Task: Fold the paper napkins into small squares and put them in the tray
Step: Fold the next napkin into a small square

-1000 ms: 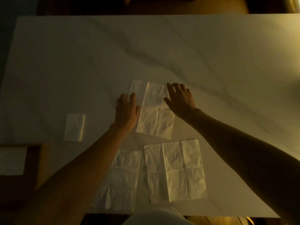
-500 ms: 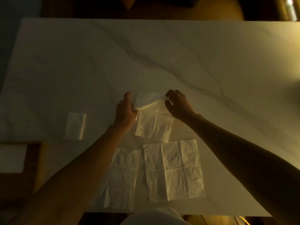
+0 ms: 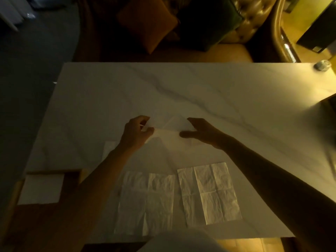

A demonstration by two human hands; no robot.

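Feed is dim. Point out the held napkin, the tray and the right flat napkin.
Held napkin (image 3: 171, 127): head view, middle of sheet.
Tray (image 3: 71, 176): head view, dark inner wall.
Right flat napkin (image 3: 216, 194): head view, centre crease.

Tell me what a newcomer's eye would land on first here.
First, the two hands at the table's middle: the left hand and right hand each pinch an end of a thin napkin, lifted off the marble table. Next, two unfolded napkins lying flat near the front edge, one left, one right. At far left sits a wooden tray holding a folded white square.
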